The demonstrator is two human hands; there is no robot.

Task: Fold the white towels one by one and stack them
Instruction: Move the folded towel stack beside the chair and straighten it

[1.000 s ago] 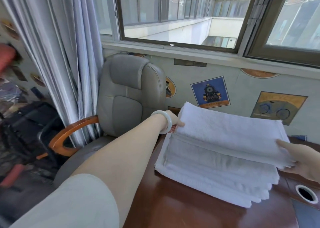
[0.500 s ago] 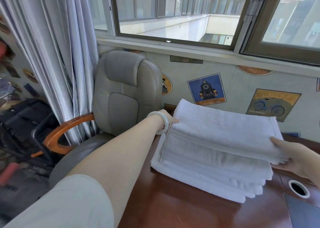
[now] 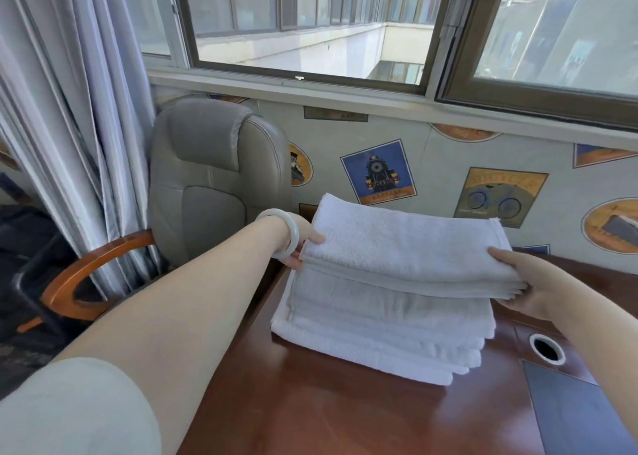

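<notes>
Two hands show in the head view, and both hold the same folded towel (image 3: 404, 247). The left grip (image 3: 304, 242) pinches the towel's left edge, thumb on top and fingers tucked underneath. A pale bracelet (image 3: 289, 232) sits on that wrist. The right grip (image 3: 531, 282) pinches the right edge the same way, with the thumb lying flat on the upper face and the fingers curled below the layered hem.

The folded towel is white and lies level between the hands, directly above the stack of towels (image 3: 373, 330). Its near edge is raised off the stack and casts a shadow on the towel below. Whether its far edge touches the stack cannot be told. The stack holds several folded white towels whose right-hand edges step out unevenly. It rests on the far left part of the reddish wooden counter (image 3: 328, 413).

A round cable hole (image 3: 547, 349) with a pale rim sits in the counter to the right of the stack, and a dark inlay panel (image 3: 580, 416) lies just nearer than it. A grey padded chair (image 3: 214, 178) with wooden armrests stands just beyond the counter's left end. A pale curtain (image 3: 69, 109) hangs left of the chair. Behind the towels the wall carries printed pictures, among them a train picture (image 3: 378, 173). Above it runs a window (image 3: 310, 23).
</notes>
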